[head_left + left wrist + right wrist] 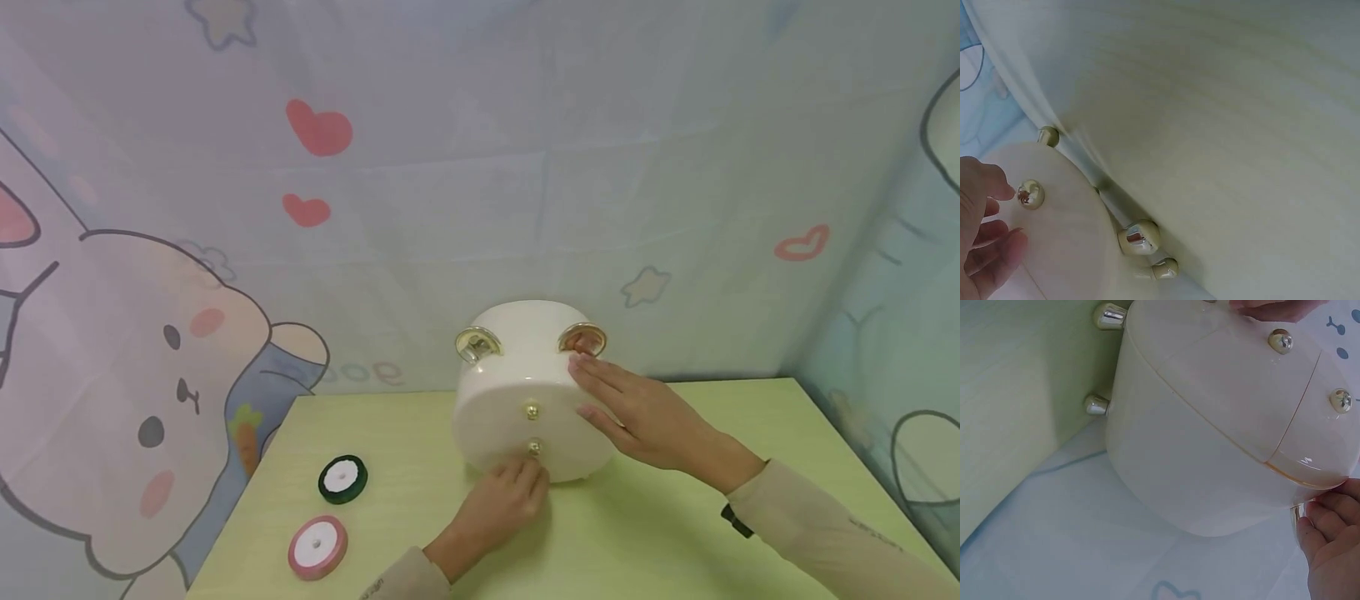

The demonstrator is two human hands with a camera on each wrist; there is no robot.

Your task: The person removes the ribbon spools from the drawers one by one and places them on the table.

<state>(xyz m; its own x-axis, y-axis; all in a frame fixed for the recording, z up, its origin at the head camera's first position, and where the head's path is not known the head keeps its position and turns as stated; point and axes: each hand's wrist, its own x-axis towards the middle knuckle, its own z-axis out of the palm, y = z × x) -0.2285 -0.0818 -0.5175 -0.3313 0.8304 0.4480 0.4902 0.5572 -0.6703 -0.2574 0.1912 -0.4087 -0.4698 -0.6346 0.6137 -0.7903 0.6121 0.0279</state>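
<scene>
A left hand (504,500), palm down with fingers half-curled and a gap between thumb and fingers, reaches low on the front of a white round box (573,437); it has hold of nothing, its fingertips just beside the box's lowest gold knob (1030,194). The right hand (651,418), fingers nearly straight and grasping nothing, leans on the box's upper right side, fingertips just below one of two gold ears (582,338). Both forearms come in from the near side, the left short and low, the right stretched across in a beige sleeve (832,529), a black band (737,521) at its wrist. The box stands toward the back of a pale green table (397,433). To its left, well apart, lie a green ribbon spool (342,479) and, nearer, a pink ribbon spool (318,547). Behind hangs a printed cloth (465,167).
</scene>
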